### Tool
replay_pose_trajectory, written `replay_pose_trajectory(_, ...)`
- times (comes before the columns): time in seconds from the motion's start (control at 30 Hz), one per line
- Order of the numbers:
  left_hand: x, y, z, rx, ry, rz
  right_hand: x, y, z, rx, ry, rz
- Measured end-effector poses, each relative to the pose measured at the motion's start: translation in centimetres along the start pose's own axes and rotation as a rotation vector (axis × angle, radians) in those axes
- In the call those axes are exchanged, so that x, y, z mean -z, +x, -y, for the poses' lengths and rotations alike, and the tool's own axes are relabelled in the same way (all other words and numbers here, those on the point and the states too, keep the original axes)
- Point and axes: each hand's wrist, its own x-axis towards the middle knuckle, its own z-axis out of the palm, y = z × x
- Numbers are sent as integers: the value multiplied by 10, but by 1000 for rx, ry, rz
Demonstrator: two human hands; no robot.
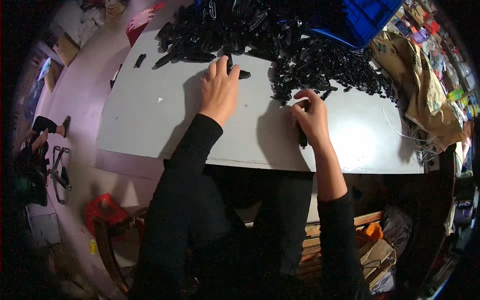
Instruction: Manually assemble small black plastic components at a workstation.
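My left hand (219,95) is over the white table, its fingers stretched out and a little apart. Its fingertips reach a black plastic piece (244,75) just in front of the large heap; whether they touch it I cannot tell. Farther right, my right hand (314,120) is curled with thumb and fingers closed around a slim black plastic part (303,138), whose lower end sticks out below the palm. Longer black parts (187,50) lie heaped beyond my left hand. Smaller black pieces (320,67) form a pile beyond my right hand.
A blue bin (357,22) is tipped at the far side of the white table (150,120). One loose black piece (140,60) lies at the left. Brown sacking (425,90) and pale strings (425,145) edge the right side. Another person's foot (65,126) shows far left.
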Motion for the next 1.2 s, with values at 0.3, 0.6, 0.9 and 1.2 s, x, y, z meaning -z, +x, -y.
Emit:
replay_pose_trajectory(0.3, 12, -40, -12, 144, -785, -27, -4, 6, 10, 16, -732, -49)
replay_pose_trajectory(0.6, 39, -78, -46, 436, -1605, 371, 22, -37, 20, -132, 263, 185)
replay_pose_trajectory(0.9, 58, -86, -64, 165, -1549, 471, -3, -65, 51, 69, 294, 197)
replay_pose_trajectory(1.2, 61, -95, -67, 165, -1511, 455, -12, -71, 33, -59, 412, 255)
